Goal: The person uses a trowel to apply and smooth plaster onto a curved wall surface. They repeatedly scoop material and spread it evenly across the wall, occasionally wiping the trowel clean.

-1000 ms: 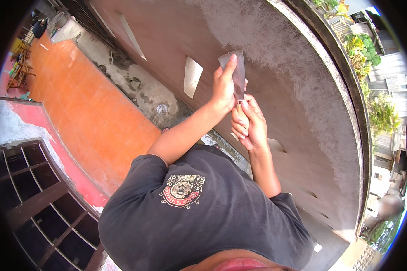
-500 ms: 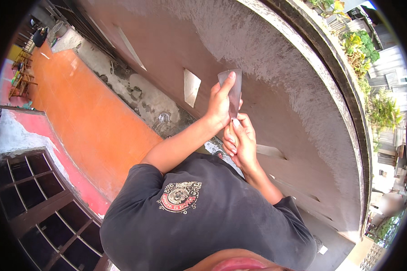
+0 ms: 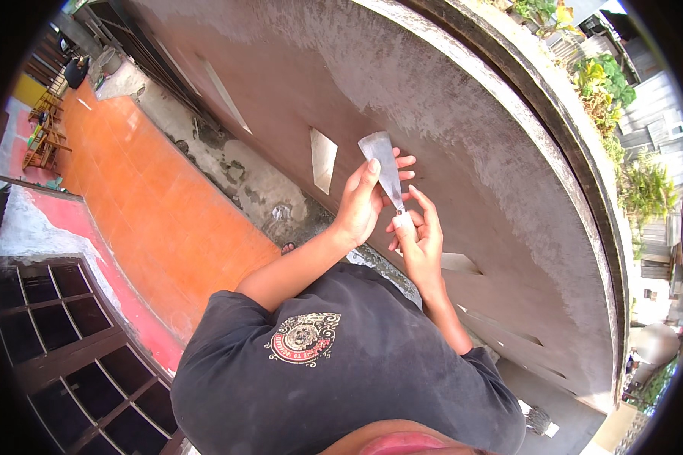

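A putty knife [image 3: 388, 168] with a grey metal blade, wide at its far end, is held up in front of my chest, before the wall. My right hand [image 3: 423, 246] grips its handle, the thumb lying along it near the neck of the blade; the handle is mostly hidden by that hand. My left hand [image 3: 360, 203] has its thumb at the blade's left edge, while its fingers pass behind the blade and stick out on the right, stretched and a little apart.
A brown-grey plastered wall [image 3: 463, 189] with slanted openings fills the right side. Orange tiled floor [image 3: 152, 189] stretches left, beside a barred dark window [image 3: 76, 334]. A brush with dark bristles [image 3: 539, 419] lies at lower right. Wooden chairs [image 3: 45, 140] stand far left.
My left fingers have loosened and spread behind the blade. The right hand's fingers have opened somewhat around the handle. The putty knife has shifted slightly down, its blade leaning more to the left.
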Available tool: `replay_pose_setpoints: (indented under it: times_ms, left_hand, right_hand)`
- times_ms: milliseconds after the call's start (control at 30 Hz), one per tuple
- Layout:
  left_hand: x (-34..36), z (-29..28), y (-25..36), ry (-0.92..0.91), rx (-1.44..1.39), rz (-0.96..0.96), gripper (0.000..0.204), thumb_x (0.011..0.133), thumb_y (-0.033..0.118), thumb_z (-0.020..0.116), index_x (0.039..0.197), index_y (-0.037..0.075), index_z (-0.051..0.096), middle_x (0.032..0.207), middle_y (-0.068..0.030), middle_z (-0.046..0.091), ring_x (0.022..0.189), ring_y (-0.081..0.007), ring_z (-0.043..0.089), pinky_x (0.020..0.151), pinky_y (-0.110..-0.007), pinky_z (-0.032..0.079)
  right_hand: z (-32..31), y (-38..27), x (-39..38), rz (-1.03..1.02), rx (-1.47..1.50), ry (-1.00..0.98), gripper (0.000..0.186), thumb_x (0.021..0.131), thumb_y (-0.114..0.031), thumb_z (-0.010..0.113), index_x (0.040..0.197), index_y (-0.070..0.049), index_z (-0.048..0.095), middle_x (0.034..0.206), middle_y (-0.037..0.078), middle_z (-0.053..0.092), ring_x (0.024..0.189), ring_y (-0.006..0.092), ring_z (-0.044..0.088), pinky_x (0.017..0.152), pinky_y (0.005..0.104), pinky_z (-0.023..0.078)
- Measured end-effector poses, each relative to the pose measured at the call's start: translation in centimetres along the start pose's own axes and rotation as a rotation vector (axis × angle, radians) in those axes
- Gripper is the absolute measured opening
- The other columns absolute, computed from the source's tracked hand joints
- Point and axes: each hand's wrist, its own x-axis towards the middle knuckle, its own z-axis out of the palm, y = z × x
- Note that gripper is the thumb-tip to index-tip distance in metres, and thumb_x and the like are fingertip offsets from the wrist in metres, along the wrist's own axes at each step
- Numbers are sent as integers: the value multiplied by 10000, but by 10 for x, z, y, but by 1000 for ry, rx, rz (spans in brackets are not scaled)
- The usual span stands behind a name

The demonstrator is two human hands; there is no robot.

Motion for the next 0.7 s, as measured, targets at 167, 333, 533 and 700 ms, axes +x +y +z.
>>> replay_pose_setpoints:
  times_ms: [167,333,533,700]
  left_hand:
    - [7,8,0,182,153,154,274,1009,269,644,1177,59,594,1029,-40,655,873,-120,640,759,-327,549]
    - [18,14,-7,265,-6,31,241,972,305,698,1040,96,599,883,-10,608,740,-125,600,648,-320,523]
    - [36,16,0,331,-57,-77,381,892,435,766,967,129,552,722,-32,546,607,-136,532,556,-306,465]
    - [40,17,4,313,-51,-52,348,923,411,743,937,135,531,690,-8,500,588,-119,488,540,-285,432]
  right_hand:
    - [-7,3,1,76,-24,-35,532,912,-9,685,1398,-9,467,874,101,663,627,110,633,506,230,479]
    - [-8,5,3,325,1147,-389,361,1038,-172,514,1385,-119,430,812,108,565,441,116,483,371,234,395]
    - [-2,2,11,425,1025,-236,278,1054,-175,478,1332,-190,476,693,57,447,388,87,356,341,223,322]
    - [4,-3,17,309,979,-336,223,1055,-164,482,1277,-180,473,679,50,466,382,83,348,345,226,298]
